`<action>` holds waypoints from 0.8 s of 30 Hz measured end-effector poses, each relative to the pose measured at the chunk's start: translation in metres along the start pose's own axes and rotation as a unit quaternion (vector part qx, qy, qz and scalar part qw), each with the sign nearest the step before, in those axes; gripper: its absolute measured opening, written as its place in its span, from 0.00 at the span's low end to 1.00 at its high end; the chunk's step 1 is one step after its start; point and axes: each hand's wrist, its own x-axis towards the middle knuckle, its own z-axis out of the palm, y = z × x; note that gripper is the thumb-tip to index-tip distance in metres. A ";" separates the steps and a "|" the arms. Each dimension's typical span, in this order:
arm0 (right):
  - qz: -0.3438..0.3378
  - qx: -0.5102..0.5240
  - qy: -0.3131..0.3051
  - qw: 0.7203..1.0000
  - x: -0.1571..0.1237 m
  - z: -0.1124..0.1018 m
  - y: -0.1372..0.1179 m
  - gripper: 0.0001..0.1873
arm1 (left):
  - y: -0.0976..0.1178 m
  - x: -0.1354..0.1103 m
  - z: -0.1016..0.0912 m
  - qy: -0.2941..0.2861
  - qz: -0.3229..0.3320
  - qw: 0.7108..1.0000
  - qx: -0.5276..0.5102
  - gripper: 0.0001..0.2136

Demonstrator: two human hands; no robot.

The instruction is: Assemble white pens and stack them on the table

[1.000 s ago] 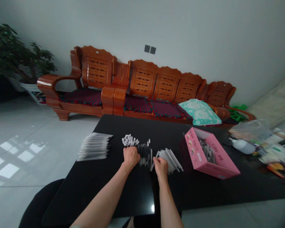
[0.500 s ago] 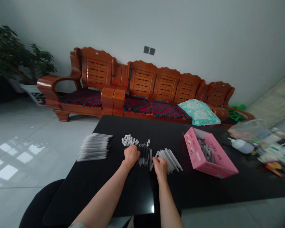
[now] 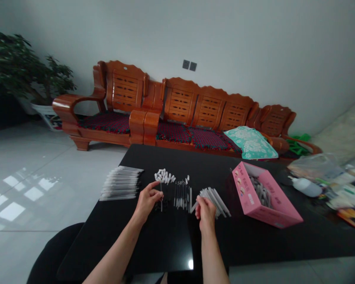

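My left hand point(image 3: 148, 200) has its thumb against a thin grey pen refill point(image 3: 161, 206), which stands out in front of the fingers. Beyond it lies a heap of small white caps point(image 3: 165, 176). Small black pieces point(image 3: 165, 204) sit beside the refill, too dark to make out. My right hand point(image 3: 206, 210) is curled closed by a slanted white pen tube point(image 3: 194, 207); whether its fingertips grip anything is hidden. More white tubes point(image 3: 220, 203) lie fanned beside that hand. Between both hands is a row of dark, thin refills point(image 3: 181, 196).
A row of whitish pens point(image 3: 120, 183) lies at the left of the black table point(image 3: 162, 244). A pink box point(image 3: 269, 215) holding grey pieces stands on the right, with a white bottle point(image 3: 306, 186) and clutter farther right. Behind is a wooden sofa point(image 3: 180, 98).
My left hand has pulled back to the left from the white caps, and a refill now shows at its fingers. My right hand has shifted slightly right and down, its fingers more curled.
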 end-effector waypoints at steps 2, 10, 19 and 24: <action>-0.003 0.061 -0.034 0.998 -0.015 0.012 -0.007 0.18 | 0.000 -0.010 -0.005 -0.005 -0.007 1.000 -0.017 0.25; -0.018 0.131 -0.087 0.987 -0.046 0.053 -0.033 0.18 | 0.010 -0.034 -0.008 -0.069 -0.038 0.997 -0.027 0.19; -0.081 0.139 -0.062 0.985 -0.040 0.050 -0.051 0.18 | 0.014 -0.040 -0.013 -0.102 -0.027 0.994 0.031 0.15; -0.080 0.121 -0.066 0.987 -0.043 0.049 -0.047 0.17 | 0.014 -0.042 -0.011 -0.118 -0.019 0.991 0.061 0.15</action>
